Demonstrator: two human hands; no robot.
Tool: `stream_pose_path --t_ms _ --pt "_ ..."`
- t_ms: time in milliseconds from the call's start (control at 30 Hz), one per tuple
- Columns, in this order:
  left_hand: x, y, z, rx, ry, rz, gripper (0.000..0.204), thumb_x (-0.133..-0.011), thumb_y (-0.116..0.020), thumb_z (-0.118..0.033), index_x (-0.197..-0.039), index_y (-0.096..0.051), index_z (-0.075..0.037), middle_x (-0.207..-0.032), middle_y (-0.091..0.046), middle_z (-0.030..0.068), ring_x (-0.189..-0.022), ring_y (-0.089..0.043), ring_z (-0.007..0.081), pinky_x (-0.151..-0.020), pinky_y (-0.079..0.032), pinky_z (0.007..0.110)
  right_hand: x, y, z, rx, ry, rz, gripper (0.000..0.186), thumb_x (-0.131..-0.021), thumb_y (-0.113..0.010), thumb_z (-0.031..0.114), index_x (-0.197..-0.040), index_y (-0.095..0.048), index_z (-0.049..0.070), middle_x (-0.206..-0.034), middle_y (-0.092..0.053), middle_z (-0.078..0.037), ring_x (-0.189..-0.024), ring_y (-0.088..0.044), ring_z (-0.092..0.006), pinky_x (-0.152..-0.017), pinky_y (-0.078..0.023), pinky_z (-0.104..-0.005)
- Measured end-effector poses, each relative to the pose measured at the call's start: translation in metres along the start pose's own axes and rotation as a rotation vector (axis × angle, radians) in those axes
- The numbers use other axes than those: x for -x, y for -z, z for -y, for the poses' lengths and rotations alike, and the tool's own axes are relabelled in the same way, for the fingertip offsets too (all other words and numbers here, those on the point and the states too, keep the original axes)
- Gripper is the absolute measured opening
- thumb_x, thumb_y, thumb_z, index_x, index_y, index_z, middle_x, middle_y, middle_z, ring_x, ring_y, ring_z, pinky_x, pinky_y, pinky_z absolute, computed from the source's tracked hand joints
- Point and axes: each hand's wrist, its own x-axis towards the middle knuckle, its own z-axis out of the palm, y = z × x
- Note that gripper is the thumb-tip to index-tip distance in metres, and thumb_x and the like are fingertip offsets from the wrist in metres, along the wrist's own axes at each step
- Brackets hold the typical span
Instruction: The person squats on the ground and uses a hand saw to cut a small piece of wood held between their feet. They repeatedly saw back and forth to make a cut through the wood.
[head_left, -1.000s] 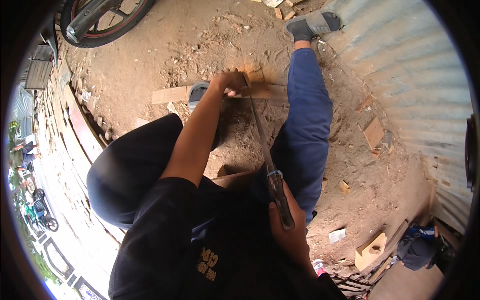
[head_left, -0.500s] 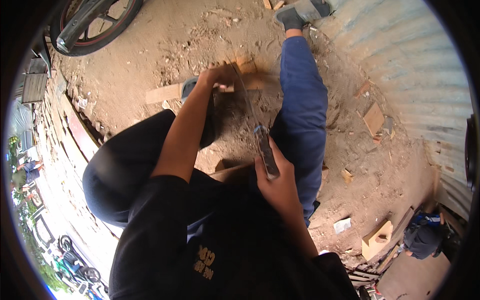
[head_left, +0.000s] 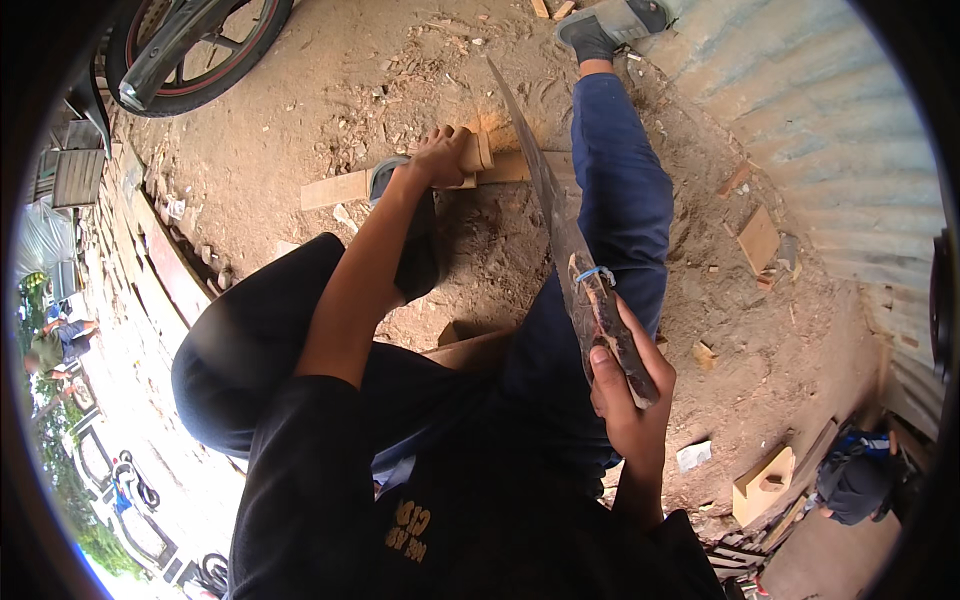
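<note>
My right hand (head_left: 628, 395) is wrapped round the dark, taped handle of a handsaw (head_left: 546, 185). A light blue tie circles the saw where blade and handle meet. The long blade points up and away, raised clear of the wood. My left hand (head_left: 438, 160) grips a short wooden block (head_left: 480, 150), fingers over its top. That block rests across a flat wooden plank (head_left: 335, 190) on the dirt. My left foot in a grey shoe (head_left: 386, 177) presses on the plank beside the hand. The plank's right end reaches my outstretched right leg.
A motorcycle wheel (head_left: 215, 60) stands at the far left. Corrugated metal sheeting (head_left: 800, 110) runs along the right. Wood scraps (head_left: 760, 240) lie on the dirt near it, and a cut board (head_left: 763, 487) lies lower right. Another person (head_left: 855, 485) is at the lower right edge.
The saw has lifted off the wood and swung right and toward me with my right hand. My left hand stays at the block, its fingers now flatter over it.
</note>
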Motion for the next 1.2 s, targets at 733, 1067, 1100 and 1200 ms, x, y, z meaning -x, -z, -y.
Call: stream_pose_path --t_ms 733,1067,1100,1200 --pt "0.020 0.008 -0.016 -0.207 -0.111 -0.155 0.079 -0.070 -0.073 -0.019 -0.138 -0.033 -0.009 -0.124 -0.046 0.0196 -0.121 -0.045 0.0370 -0.099 -0.038 0.045 -0.007 -0.008 -0.023 -0.062 -0.098 -0.036 0.045 -0.092 -0.060 0.005 -0.135 -0.049 -0.004 -0.100 -0.066 -0.008 -0.074 -0.058 -0.0076 -0.064 -0.045 -0.0196" --pt "0.029 0.010 -0.029 -0.158 -0.121 -0.260 0.079 -0.075 -0.075 -0.036 -0.137 -0.036 -0.007 -0.125 -0.048 0.0218 -0.121 -0.048 0.0362 -0.101 -0.040 0.049 -0.011 -0.005 -0.032 -0.114 -0.096 -0.067 0.044 -0.092 -0.059 0.006 -0.134 -0.050 -0.001 -0.074 -0.059 0.000 -0.046 -0.042 -0.0019 -0.041 -0.031 -0.0186" --pt "0.030 0.010 -0.030 -0.091 -0.095 -0.262 0.078 -0.075 -0.074 -0.036 -0.136 -0.036 -0.005 -0.125 -0.048 0.0224 -0.121 -0.048 0.0365 -0.101 -0.040 0.048 -0.012 -0.005 -0.032 -0.117 -0.101 -0.061 0.044 -0.092 -0.059 0.006 -0.134 -0.050 -0.001 -0.074 -0.059 0.000 -0.046 -0.042 -0.0018 -0.041 -0.031 -0.0186" --pt "0.036 0.003 -0.041 0.050 -0.044 -0.327 0.078 -0.076 -0.073 -0.037 -0.135 -0.037 -0.001 -0.125 -0.049 0.0243 -0.119 -0.051 0.0380 -0.102 -0.041 0.047 -0.015 -0.007 -0.031 -0.136 -0.110 -0.048 0.043 -0.092 -0.058 0.005 -0.134 -0.050 -0.001 -0.072 -0.058 0.001 -0.046 -0.042 -0.0017 -0.041 -0.030 -0.0186"
